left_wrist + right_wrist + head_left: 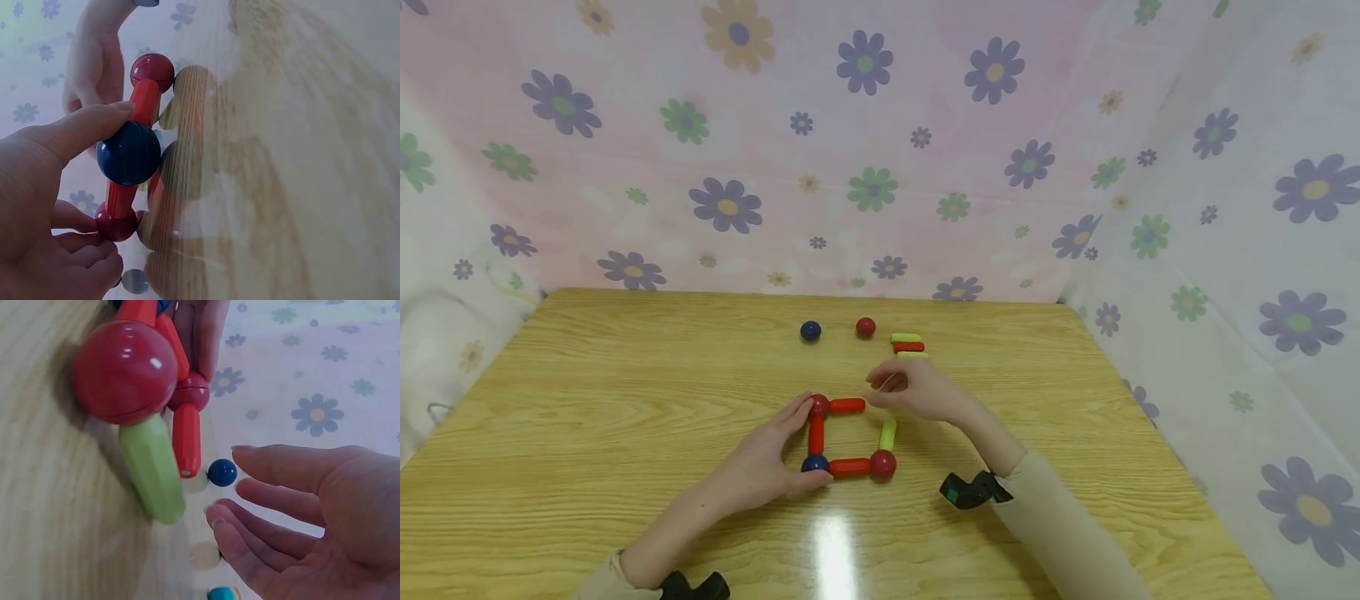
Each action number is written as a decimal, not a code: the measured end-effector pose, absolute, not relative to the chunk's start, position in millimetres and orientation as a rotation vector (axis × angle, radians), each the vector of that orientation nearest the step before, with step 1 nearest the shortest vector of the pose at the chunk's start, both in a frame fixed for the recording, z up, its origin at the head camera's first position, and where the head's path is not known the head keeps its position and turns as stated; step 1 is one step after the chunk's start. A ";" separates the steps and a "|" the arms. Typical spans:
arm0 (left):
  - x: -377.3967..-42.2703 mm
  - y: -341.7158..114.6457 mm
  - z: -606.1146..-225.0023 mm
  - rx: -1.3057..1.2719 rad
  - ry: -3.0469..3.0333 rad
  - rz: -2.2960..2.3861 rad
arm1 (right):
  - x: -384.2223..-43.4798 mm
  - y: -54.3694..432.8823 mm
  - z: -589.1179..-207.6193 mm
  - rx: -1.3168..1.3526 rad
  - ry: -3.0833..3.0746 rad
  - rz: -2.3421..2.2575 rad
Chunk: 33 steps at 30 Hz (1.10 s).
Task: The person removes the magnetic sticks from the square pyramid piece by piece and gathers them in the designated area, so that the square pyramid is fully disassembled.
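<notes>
A partly four-sided ball-and-rod frame [816,435] lies on the wooden table. It joins a blue ball [128,153], two red balls, red rods and one yellow-green rod [153,472]. My left hand [760,458] holds its left side, thumb on the blue corner ball and fingers at the far red ball [819,405]. Near the free ends of the far red rod [848,406] and the yellow-green rod, my right hand [917,390] hovers with loosely bent fingers. Nothing shows between its fingers and thumb in the right wrist view.
Farther back lie a loose blue ball [810,331] and a loose red ball [866,327]. Beside them, just beyond my right hand, a red rod [909,347] lies between two yellow-green ones. A flowered cloth [865,167] hangs behind the table [625,375].
</notes>
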State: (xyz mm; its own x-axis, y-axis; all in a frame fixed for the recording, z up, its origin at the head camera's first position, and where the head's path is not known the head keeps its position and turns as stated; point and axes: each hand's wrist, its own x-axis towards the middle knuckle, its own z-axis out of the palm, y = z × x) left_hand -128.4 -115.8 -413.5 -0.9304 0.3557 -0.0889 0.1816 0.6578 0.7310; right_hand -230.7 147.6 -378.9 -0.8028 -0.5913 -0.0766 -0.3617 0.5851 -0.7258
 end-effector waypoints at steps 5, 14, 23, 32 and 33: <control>-128.3 -116.4 -413.7 0.433 2.650 1.130 | -216.1 168.6 -387.9 -0.791 2.449 -1.140; -127.9 -117.3 -413.5 0.432 2.662 1.135 | -204.9 183.5 -394.2 -0.796 2.429 -1.167; -127.8 -114.5 -414.9 0.432 2.645 1.153 | -199.1 183.3 -397.4 -0.780 2.319 -1.137; -128.8 -114.8 -415.4 0.439 2.656 1.137 | -199.0 182.1 -404.8 -0.853 2.259 -1.165; -128.9 -114.8 -415.5 0.438 2.657 1.136 | -199.0 182.1 -404.9 -0.865 2.258 -1.161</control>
State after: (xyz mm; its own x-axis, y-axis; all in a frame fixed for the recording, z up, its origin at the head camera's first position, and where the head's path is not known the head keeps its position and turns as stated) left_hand -128.9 -114.8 -415.5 -0.9317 0.3539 -0.0822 0.1850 0.6568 0.7310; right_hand -199.0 182.1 -404.9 -0.6989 -0.7070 -0.1086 -0.3231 0.4475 -0.8339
